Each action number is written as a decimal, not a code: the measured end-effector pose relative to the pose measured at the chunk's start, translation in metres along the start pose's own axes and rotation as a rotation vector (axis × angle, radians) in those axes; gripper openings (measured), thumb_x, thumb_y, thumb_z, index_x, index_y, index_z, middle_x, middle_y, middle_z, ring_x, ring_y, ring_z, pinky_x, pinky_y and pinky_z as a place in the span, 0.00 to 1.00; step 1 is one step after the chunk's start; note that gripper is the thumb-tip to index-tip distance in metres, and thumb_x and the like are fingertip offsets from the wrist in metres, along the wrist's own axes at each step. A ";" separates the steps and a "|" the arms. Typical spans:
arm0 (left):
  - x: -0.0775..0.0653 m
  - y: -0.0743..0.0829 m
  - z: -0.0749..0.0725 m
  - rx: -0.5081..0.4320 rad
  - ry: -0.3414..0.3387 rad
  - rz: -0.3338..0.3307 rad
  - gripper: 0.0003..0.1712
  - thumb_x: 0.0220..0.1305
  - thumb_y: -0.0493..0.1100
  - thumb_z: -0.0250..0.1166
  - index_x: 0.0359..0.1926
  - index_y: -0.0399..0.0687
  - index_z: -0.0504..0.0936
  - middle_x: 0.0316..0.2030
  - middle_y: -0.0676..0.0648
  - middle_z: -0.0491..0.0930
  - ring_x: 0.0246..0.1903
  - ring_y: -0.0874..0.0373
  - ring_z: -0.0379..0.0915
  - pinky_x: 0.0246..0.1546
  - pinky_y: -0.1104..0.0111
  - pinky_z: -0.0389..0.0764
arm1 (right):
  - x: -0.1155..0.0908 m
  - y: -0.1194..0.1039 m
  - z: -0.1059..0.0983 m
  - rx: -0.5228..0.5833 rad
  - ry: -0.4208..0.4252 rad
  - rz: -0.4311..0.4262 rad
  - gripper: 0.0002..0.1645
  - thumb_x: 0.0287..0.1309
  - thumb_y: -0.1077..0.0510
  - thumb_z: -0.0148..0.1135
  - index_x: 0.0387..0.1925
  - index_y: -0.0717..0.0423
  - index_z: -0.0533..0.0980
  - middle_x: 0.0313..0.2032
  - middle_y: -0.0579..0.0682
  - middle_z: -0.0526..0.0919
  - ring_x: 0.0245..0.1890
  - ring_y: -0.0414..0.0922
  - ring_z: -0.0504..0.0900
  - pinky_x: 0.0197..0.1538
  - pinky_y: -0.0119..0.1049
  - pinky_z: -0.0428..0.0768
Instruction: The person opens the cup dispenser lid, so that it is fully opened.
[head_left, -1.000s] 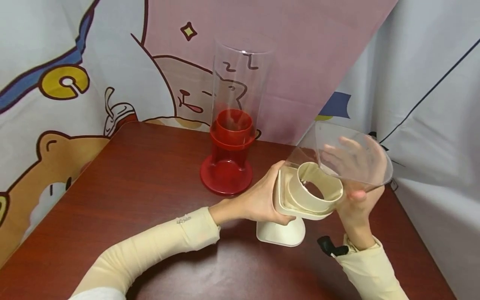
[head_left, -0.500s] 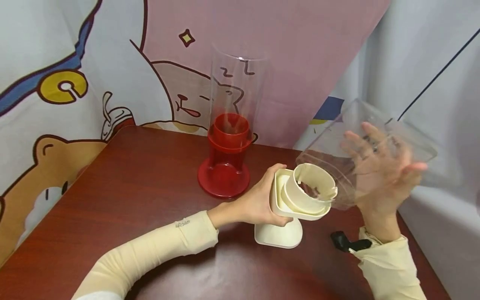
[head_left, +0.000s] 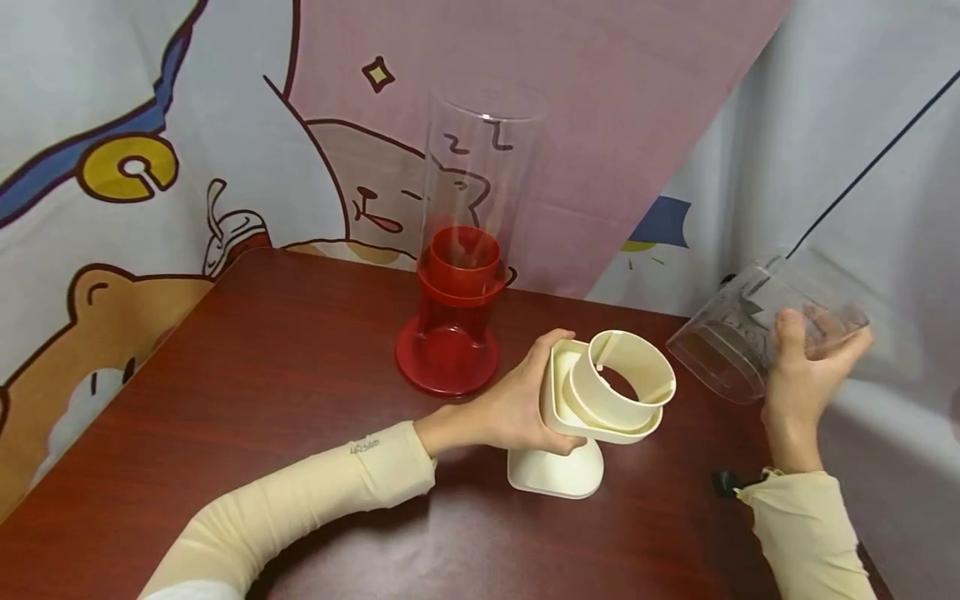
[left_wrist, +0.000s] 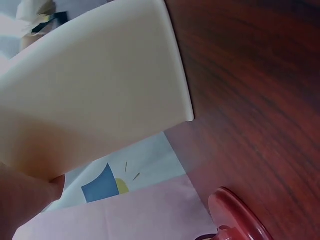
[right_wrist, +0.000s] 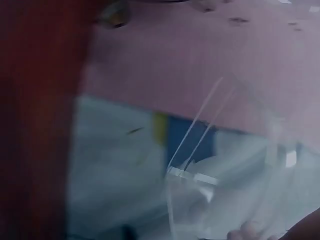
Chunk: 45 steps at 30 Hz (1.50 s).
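With my left hand (head_left: 506, 408) I grip a cream plastic dispenser base (head_left: 600, 392) by its square collar. A round ring rises from the collar, tilted to the right, and a flared foot is below it. That cream base (left_wrist: 105, 85) fills much of the left wrist view, with a fingertip along its lower edge. Off to the right, my right hand (head_left: 802, 383) holds a clear plastic container (head_left: 720, 350), tipped over sideways near the table's right edge. Faint edges of the clear container (right_wrist: 192, 177) show in the right wrist view, with fingertips at the bottom.
A red dispenser base (head_left: 450, 358) with a tall clear cylinder (head_left: 480, 183) on it stands at the back of the dark wood table (head_left: 300, 358). A printed curtain (head_left: 600, 125) hangs behind, and a pale curtain (head_left: 885, 208) closes off the right side.
My right hand has carried the clear container away from the cream base to the right and turned it over. My left hand keeps its grip on the base, almost unmoved.
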<state>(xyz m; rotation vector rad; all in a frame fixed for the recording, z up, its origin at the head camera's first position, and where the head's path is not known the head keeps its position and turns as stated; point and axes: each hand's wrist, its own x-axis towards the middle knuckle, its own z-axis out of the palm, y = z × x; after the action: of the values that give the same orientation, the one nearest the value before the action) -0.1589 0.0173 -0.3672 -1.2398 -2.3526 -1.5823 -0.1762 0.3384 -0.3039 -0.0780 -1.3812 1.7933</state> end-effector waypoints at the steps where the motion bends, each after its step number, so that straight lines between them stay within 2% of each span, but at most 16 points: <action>1: 0.000 0.000 0.000 -0.002 0.001 0.003 0.69 0.37 0.45 0.82 0.73 0.52 0.44 0.61 0.48 0.66 0.56 0.59 0.70 0.61 0.70 0.72 | -0.001 0.008 -0.006 -0.114 -0.012 0.020 0.46 0.49 0.61 0.73 0.67 0.48 0.58 0.60 0.54 0.68 0.55 0.50 0.78 0.55 0.33 0.79; 3: 0.000 -0.001 0.001 -0.004 0.003 0.009 0.69 0.37 0.44 0.82 0.73 0.53 0.44 0.61 0.48 0.67 0.56 0.59 0.70 0.61 0.70 0.72 | -0.003 0.023 -0.017 -0.360 -0.036 0.068 0.54 0.51 0.55 0.74 0.72 0.43 0.52 0.64 0.51 0.64 0.62 0.47 0.71 0.64 0.30 0.70; 6: 0.000 -0.002 0.002 -0.006 0.006 0.017 0.69 0.37 0.44 0.83 0.73 0.53 0.44 0.61 0.48 0.67 0.56 0.60 0.70 0.60 0.71 0.72 | -0.006 0.043 -0.029 -0.650 -0.063 0.114 0.61 0.50 0.47 0.75 0.76 0.39 0.45 0.62 0.45 0.61 0.63 0.43 0.67 0.67 0.31 0.65; 8: 0.000 -0.001 0.003 -0.008 0.005 0.016 0.69 0.37 0.45 0.82 0.73 0.54 0.44 0.61 0.48 0.67 0.56 0.60 0.70 0.60 0.71 0.73 | -0.008 0.053 -0.034 -0.757 -0.074 0.121 0.62 0.50 0.43 0.74 0.76 0.40 0.44 0.60 0.41 0.59 0.61 0.41 0.65 0.65 0.31 0.63; 10: 0.000 -0.001 0.003 -0.010 0.003 0.014 0.69 0.37 0.45 0.82 0.73 0.54 0.44 0.61 0.49 0.67 0.56 0.60 0.70 0.60 0.71 0.73 | -0.010 0.061 -0.038 -0.798 -0.087 0.113 0.61 0.51 0.42 0.73 0.76 0.41 0.44 0.58 0.41 0.57 0.59 0.42 0.64 0.64 0.33 0.64; 15: 0.001 0.000 0.003 -0.014 0.002 0.018 0.69 0.37 0.44 0.82 0.73 0.53 0.44 0.61 0.48 0.67 0.56 0.60 0.70 0.60 0.71 0.72 | -0.013 0.069 -0.039 -0.828 -0.134 0.128 0.61 0.54 0.41 0.71 0.76 0.42 0.41 0.64 0.47 0.52 0.65 0.51 0.62 0.67 0.35 0.63; 21: 0.002 0.000 0.001 -0.024 0.008 0.030 0.68 0.37 0.44 0.82 0.73 0.53 0.44 0.60 0.48 0.67 0.56 0.60 0.70 0.60 0.71 0.72 | -0.013 0.071 -0.033 -0.851 -0.143 0.146 0.63 0.51 0.39 0.72 0.76 0.40 0.41 0.60 0.46 0.53 0.68 0.51 0.63 0.68 0.36 0.64; 27: 0.004 0.000 0.000 -0.029 0.016 0.040 0.68 0.37 0.44 0.82 0.73 0.53 0.44 0.60 0.49 0.68 0.56 0.60 0.70 0.60 0.71 0.72 | -0.014 0.072 -0.028 -0.880 -0.177 0.127 0.66 0.49 0.39 0.74 0.77 0.40 0.39 0.68 0.56 0.49 0.70 0.53 0.58 0.74 0.43 0.60; 30: 0.004 0.000 0.000 -0.026 0.015 0.041 0.68 0.37 0.44 0.82 0.73 0.53 0.44 0.60 0.49 0.68 0.56 0.60 0.70 0.60 0.71 0.72 | -0.014 0.074 -0.030 -0.888 -0.186 0.115 0.67 0.48 0.40 0.75 0.77 0.43 0.40 0.69 0.57 0.48 0.69 0.53 0.56 0.75 0.44 0.58; 37: 0.003 -0.002 0.000 -0.033 0.016 0.037 0.68 0.37 0.43 0.82 0.73 0.53 0.44 0.60 0.49 0.68 0.56 0.60 0.70 0.60 0.70 0.72 | -0.015 0.081 -0.038 -0.900 -0.204 0.202 0.72 0.46 0.40 0.76 0.78 0.52 0.37 0.74 0.56 0.44 0.76 0.53 0.46 0.78 0.42 0.47; 40: 0.003 -0.003 0.001 -0.044 0.014 0.027 0.68 0.38 0.43 0.82 0.73 0.54 0.44 0.61 0.49 0.68 0.56 0.60 0.70 0.61 0.70 0.72 | -0.016 0.083 -0.043 -0.906 -0.205 0.238 0.73 0.46 0.39 0.76 0.78 0.50 0.35 0.75 0.55 0.42 0.77 0.52 0.45 0.78 0.43 0.47; 43: 0.001 -0.004 0.004 -0.055 0.007 0.015 0.68 0.38 0.43 0.82 0.73 0.54 0.44 0.62 0.50 0.67 0.57 0.61 0.69 0.61 0.70 0.72 | -0.020 0.080 -0.048 -0.896 -0.171 0.273 0.69 0.52 0.36 0.70 0.78 0.46 0.35 0.75 0.54 0.42 0.77 0.50 0.45 0.78 0.43 0.49; 45: 0.000 -0.005 0.005 -0.060 0.004 0.013 0.68 0.38 0.43 0.82 0.73 0.54 0.44 0.63 0.50 0.67 0.57 0.61 0.69 0.62 0.70 0.71 | -0.027 0.076 -0.051 -0.826 -0.088 0.221 0.58 0.58 0.37 0.65 0.78 0.46 0.43 0.73 0.52 0.48 0.75 0.47 0.51 0.76 0.38 0.54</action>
<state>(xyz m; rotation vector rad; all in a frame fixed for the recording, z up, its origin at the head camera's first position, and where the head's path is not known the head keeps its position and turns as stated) -0.1603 0.0206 -0.3732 -1.2587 -2.3060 -1.6616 -0.1767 0.3582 -0.3972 -0.6102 -2.1623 1.2848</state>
